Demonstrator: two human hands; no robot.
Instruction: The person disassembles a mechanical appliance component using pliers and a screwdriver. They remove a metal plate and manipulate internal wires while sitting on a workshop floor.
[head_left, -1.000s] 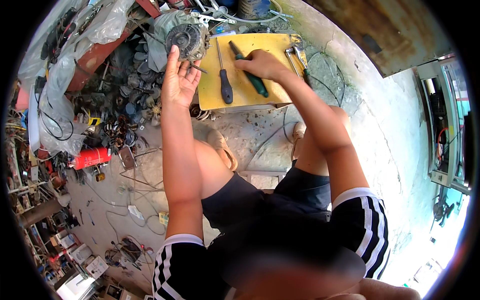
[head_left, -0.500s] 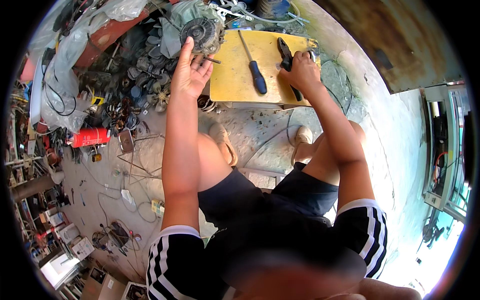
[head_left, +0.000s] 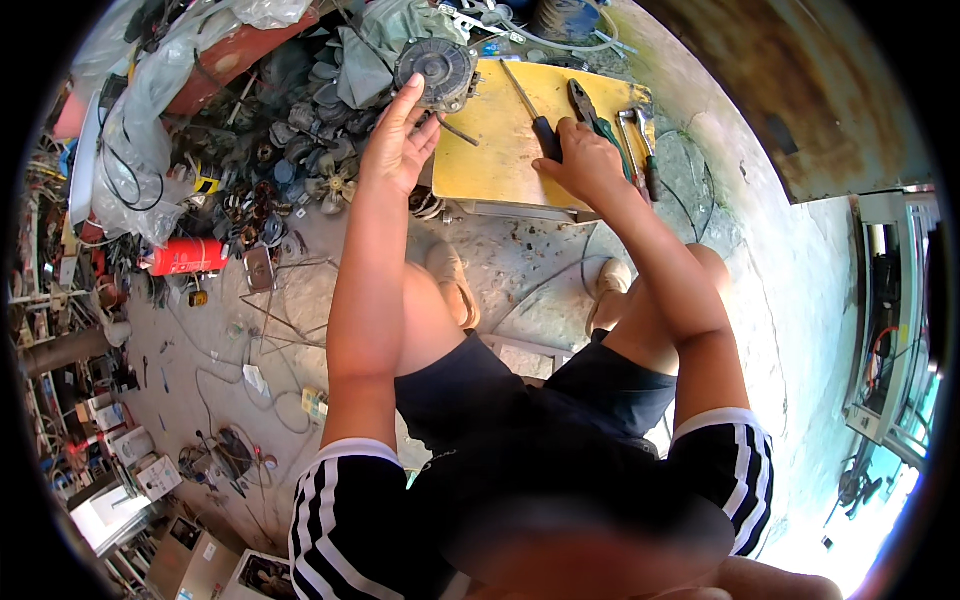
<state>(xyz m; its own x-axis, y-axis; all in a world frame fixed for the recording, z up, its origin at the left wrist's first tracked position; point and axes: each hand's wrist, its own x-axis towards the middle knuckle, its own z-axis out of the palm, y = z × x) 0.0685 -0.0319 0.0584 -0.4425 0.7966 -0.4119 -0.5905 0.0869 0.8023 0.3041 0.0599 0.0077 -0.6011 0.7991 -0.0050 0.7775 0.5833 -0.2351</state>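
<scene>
In my left hand (head_left: pixel 400 150) is a round, dark grey electric motor (head_left: pixel 436 72), held at the left edge of a yellow board-topped table (head_left: pixel 490 170). A thin rod or shaft sticks out below it. My right hand (head_left: pixel 585 160) is closed on the handle of a screwdriver (head_left: pixel 546 138), whose metal shank points away across the board; part of the handle is hidden by my fingers. Just beyond that hand lie pliers (head_left: pixel 582 100) with green grips. Beside them is a metal hand tool (head_left: pixel 632 118), near a dark handle (head_left: pixel 653 178).
Left of the table spreads a heap of motor parts (head_left: pixel 300 150) with plastic sheeting (head_left: pixel 150 130). A red cylinder (head_left: pixel 188 256) and a cable (head_left: pixel 205 390) lie on the floor. At upper right is a rusty metal panel (head_left: pixel 800 90). A blue drum (head_left: pixel 556 18) stands behind the table.
My right hand has left the tools at the table's right side and moved left onto the screwdriver, whose handle has shifted slightly. The motor stays in my left hand, turned a little.
</scene>
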